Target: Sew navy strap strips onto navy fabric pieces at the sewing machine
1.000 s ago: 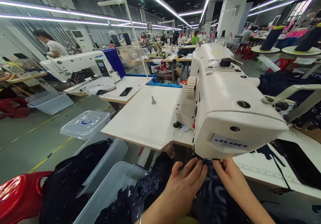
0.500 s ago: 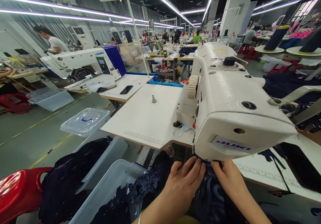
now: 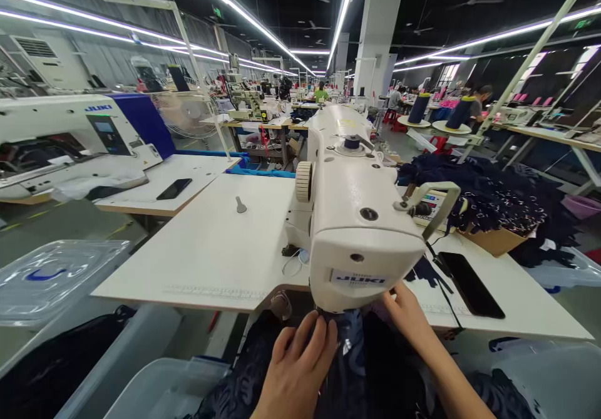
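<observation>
A white JUKI sewing machine [image 3: 357, 237] stands in the middle of the view. Dark navy patterned fabric [image 3: 347, 369] hangs below its head, over my lap. My left hand [image 3: 300, 362] lies on this fabric just under the machine head, fingers bent and gripping it; the fingertips are partly hidden. To the right of the machine head is my right hand [image 3: 404, 312], its fingertips behind the head's lower edge, so what they touch is hidden. Close beyond it, thin navy straps [image 3: 429, 273] lie on the white table [image 3: 201, 250].
A black phone [image 3: 472, 284] lies right of the straps. Behind it, a cardboard box [image 3: 498, 240] bears a heap of navy pieces [image 3: 488, 193]. On the table's left part is a small grey metal piece [image 3: 241, 205]. Clear plastic bins [image 3: 164, 387] stand below on the left.
The view has turned right. My right hand has left the fabric in front of the needle area and moved to the right side of the machine head. My left hand stays on the fabric.
</observation>
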A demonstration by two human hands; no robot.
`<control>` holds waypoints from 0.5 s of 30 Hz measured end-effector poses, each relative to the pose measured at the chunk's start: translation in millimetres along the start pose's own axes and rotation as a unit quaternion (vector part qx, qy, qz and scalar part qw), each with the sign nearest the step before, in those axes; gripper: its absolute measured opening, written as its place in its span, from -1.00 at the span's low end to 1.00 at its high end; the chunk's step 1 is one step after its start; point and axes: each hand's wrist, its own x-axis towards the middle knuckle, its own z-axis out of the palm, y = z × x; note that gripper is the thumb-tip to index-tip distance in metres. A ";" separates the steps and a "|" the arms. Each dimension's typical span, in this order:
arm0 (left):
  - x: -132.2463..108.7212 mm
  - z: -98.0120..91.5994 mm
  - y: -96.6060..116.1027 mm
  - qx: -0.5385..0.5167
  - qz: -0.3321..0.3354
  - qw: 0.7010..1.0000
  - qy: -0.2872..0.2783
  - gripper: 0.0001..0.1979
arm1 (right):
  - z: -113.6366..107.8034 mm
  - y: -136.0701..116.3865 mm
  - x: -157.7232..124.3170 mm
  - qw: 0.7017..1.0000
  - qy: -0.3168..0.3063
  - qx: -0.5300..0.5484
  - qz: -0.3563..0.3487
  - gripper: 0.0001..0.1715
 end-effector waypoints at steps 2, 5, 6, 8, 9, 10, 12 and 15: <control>0.2 -0.4 -0.3 0.004 0.002 1.000 -0.002 -0.59 | -16.8 27.1 15.7 0.999 0.021 -0.031 0.027 -0.61; 0.1 -0.1 0.6 0.007 0.006 1.000 -0.003 -0.60 | -39.8 67.8 40.0 0.990 0.058 -0.094 0.082 -0.64; -0.1 0.5 1.1 0.009 0.008 1.000 -0.004 -0.61 | -44.9 79.0 46.6 0.986 0.065 -0.118 0.097 -0.65; -0.5 2.3 1.9 0.010 0.011 1.000 -0.002 -0.62 | -50.0 96.1 55.2 0.978 0.067 -0.162 0.118 -0.65; -0.8 3.4 2.2 0.008 0.010 1.000 0.001 -0.62 | -50.3 101.9 57.1 0.974 0.061 -0.180 0.123 -0.67; -1.0 4.6 2.5 0.005 0.009 1.000 0.004 -0.63 | -49.5 106.1 57.5 0.971 0.052 -0.196 0.125 -0.71; -1.1 7.1 3.2 -0.001 0.006 1.000 0.011 -0.63 | -46.2 110.9 54.9 0.967 0.032 -0.220 0.123 -0.77; 0.3 9.9 5.5 -0.002 0.009 1.000 0.025 -0.61 | -40.5 113.9 47.6 0.964 0.013 -0.241 0.115 -0.73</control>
